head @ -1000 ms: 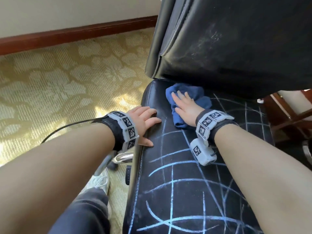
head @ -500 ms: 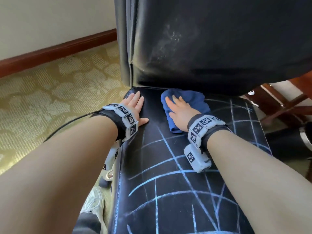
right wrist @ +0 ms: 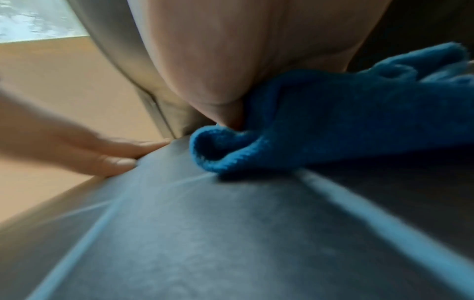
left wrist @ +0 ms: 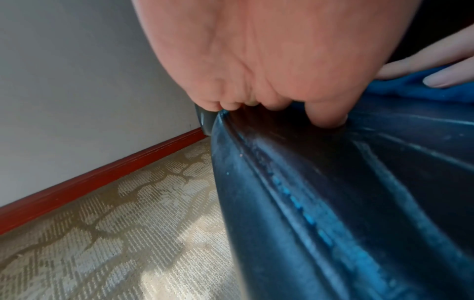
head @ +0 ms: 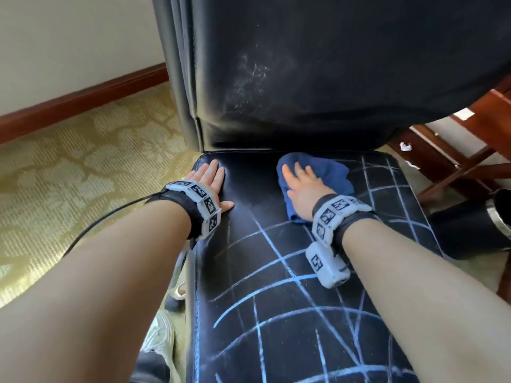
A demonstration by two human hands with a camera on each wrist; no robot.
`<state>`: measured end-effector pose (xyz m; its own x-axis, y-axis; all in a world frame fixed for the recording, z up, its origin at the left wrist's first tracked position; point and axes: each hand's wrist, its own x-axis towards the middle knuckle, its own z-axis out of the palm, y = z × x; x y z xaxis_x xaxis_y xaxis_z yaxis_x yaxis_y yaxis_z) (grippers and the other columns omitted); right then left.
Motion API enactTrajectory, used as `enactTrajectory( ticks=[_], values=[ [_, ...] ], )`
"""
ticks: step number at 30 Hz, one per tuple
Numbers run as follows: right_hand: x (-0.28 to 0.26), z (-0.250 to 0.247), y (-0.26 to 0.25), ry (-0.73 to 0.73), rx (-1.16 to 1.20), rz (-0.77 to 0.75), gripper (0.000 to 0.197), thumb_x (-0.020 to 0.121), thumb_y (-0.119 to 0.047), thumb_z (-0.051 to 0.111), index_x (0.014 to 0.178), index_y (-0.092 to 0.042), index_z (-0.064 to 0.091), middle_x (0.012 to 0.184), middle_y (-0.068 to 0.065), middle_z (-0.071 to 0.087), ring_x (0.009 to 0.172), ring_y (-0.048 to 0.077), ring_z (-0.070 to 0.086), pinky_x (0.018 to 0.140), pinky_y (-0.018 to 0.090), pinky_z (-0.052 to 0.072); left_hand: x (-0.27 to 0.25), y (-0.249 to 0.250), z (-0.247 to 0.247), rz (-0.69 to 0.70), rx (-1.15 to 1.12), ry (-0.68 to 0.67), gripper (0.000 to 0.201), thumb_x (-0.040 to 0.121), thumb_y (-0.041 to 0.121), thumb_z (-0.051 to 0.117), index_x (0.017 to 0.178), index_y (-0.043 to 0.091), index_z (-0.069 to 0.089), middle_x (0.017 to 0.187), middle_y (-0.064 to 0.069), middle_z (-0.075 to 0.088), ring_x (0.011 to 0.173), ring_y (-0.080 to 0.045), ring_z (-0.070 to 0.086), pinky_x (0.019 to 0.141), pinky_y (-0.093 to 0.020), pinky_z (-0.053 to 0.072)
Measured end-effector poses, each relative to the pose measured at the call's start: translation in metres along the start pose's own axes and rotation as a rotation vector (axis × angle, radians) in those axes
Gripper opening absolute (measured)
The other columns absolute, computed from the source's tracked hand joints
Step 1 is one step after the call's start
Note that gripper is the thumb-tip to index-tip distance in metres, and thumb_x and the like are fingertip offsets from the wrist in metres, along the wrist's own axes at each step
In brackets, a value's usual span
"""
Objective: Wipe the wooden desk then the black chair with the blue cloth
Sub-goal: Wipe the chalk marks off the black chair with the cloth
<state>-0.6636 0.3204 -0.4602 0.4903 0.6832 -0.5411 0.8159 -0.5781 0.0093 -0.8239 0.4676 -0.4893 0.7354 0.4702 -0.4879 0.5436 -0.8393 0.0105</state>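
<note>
The black chair's seat (head: pixel 276 286) fills the middle of the head view, crossed by light blue chalk lines, with the backrest (head: pixel 318 64) rising behind it. My right hand (head: pixel 301 186) lies flat, fingers spread, pressing the crumpled blue cloth (head: pixel 334 175) onto the seat's rear centre. The blue cloth (right wrist: pixel 346 121) bunches under the palm in the right wrist view. My left hand (head: pixel 210 178) rests flat on the seat's rear left corner, fingers straight. In the left wrist view its fingertips (left wrist: pixel 325 121) touch the seat edge (left wrist: pixel 282 182).
Patterned beige carpet (head: pixel 69 175) and a red-brown skirting board (head: pixel 83 100) lie to the left. Wooden furniture legs (head: pixel 456 156) stand at the right beyond the seat. A black cable (head: pixel 110 217) runs from my left wrist. A white shoe (head: pixel 160 335) shows below the seat's left edge.
The chair has turned, the backrest now facing me squarely. My left hand moved from the seat's side edge up to the rear left corner. The cloth slid right along the back of the seat.
</note>
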Motion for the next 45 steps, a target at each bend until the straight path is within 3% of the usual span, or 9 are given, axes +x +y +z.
enactTrajectory(
  ticks=[5, 13, 21, 25, 28, 34, 37, 41, 45],
  values=[
    [0.018, -0.006, -0.029, 0.017, -0.039, -0.187, 0.058, 0.101, -0.016, 0.026, 0.15, -0.018, -0.004, 0.157, 0.01, -0.006, 0.144, 0.033, -0.001, 0.113, 0.048, 0.012, 0.002, 0.003, -0.001, -0.007, 0.016, 0.031, 0.084, 0.094, 0.056, 0.037, 0.15, 0.011, -0.007, 0.158, -0.009, -0.011, 0.145, -0.025, -0.004, 0.116, -0.035, 0.003],
    [0.023, -0.015, 0.003, 0.054, 0.161, 0.114, 0.056, 0.102, -0.018, 0.027, 0.15, -0.02, -0.001, 0.158, 0.008, -0.002, 0.145, 0.029, 0.0, 0.113, 0.048, 0.012, 0.0, -0.003, 0.003, 0.014, -0.043, 0.021, 0.084, 0.093, 0.058, 0.035, 0.15, 0.014, -0.009, 0.157, -0.006, -0.015, 0.145, -0.023, -0.008, 0.116, -0.035, -0.001],
    [0.019, -0.008, -0.025, -0.046, 0.035, -0.073, 0.06, 0.102, -0.017, 0.027, 0.149, -0.021, -0.009, 0.157, 0.008, -0.01, 0.144, 0.031, -0.007, 0.113, 0.048, 0.01, -0.001, 0.001, 0.005, 0.001, -0.055, 0.031, 0.083, 0.094, 0.056, 0.035, 0.15, 0.013, -0.01, 0.157, -0.006, -0.016, 0.145, -0.023, -0.009, 0.116, -0.033, -0.001],
    [0.033, -0.019, 0.007, 0.072, 0.19, 0.102, 0.054, 0.103, -0.023, 0.025, 0.15, -0.022, -0.002, 0.158, 0.004, -0.003, 0.145, 0.027, -0.002, 0.115, 0.045, 0.008, -0.002, 0.005, -0.003, -0.007, -0.057, 0.002, 0.081, 0.095, 0.055, 0.033, 0.149, 0.013, -0.011, 0.157, -0.005, -0.018, 0.145, -0.022, -0.011, 0.116, -0.032, -0.003],
    [0.023, -0.018, 0.036, 0.054, 0.225, 0.215, 0.055, 0.102, -0.021, 0.026, 0.15, -0.021, -0.002, 0.158, 0.005, -0.003, 0.145, 0.027, -0.002, 0.116, 0.046, 0.01, -0.001, 0.002, -0.005, -0.004, -0.052, -0.028, 0.083, 0.095, 0.055, 0.035, 0.149, 0.013, -0.011, 0.157, -0.006, -0.017, 0.145, -0.022, -0.011, 0.116, -0.033, -0.002],
    [-0.003, 0.004, 0.027, -0.011, 0.06, 0.061, 0.055, 0.102, -0.028, 0.022, 0.149, -0.023, -0.007, 0.157, 0.007, -0.01, 0.144, 0.031, -0.009, 0.114, 0.048, 0.007, 0.004, 0.02, -0.033, -0.018, 0.026, 0.026, 0.088, 0.089, 0.058, 0.047, 0.151, 0.019, -0.003, 0.157, -0.014, -0.005, 0.144, -0.031, 0.001, 0.116, -0.041, 0.006],
    [0.008, -0.001, 0.032, -0.013, 0.039, -0.029, 0.055, 0.103, -0.03, 0.022, 0.149, -0.028, -0.008, 0.157, 0.004, -0.011, 0.144, 0.028, -0.011, 0.115, 0.047, 0.003, 0.011, 0.062, -0.053, 0.108, 0.014, 0.074, 0.083, 0.092, 0.054, 0.045, 0.15, 0.027, -0.008, 0.157, -0.008, -0.012, 0.145, -0.029, -0.005, 0.116, -0.042, 0.004],
    [0.019, -0.009, 0.077, 0.034, 0.177, 0.113, 0.055, 0.103, -0.03, 0.023, 0.149, -0.032, -0.008, 0.158, 0.0, -0.009, 0.145, 0.025, -0.008, 0.114, 0.05, 0.003, 0.034, 0.109, -0.059, 0.061, -0.1, 0.01, 0.079, 0.094, 0.053, 0.04, 0.151, 0.021, -0.004, 0.158, -0.007, -0.007, 0.145, -0.029, -0.003, 0.116, -0.044, 0.005],
    [0.005, -0.001, 0.115, 0.005, 0.201, 0.213, 0.058, 0.102, -0.025, 0.025, 0.148, -0.032, -0.009, 0.158, 0.001, -0.009, 0.145, 0.026, -0.007, 0.114, 0.051, 0.007, 0.046, 0.118, -0.044, 0.071, -0.053, -0.095, 0.076, 0.092, 0.06, 0.038, 0.15, 0.034, -0.004, 0.157, -0.006, -0.015, 0.144, -0.031, -0.009, 0.116, -0.049, 0.005]
  ],
)
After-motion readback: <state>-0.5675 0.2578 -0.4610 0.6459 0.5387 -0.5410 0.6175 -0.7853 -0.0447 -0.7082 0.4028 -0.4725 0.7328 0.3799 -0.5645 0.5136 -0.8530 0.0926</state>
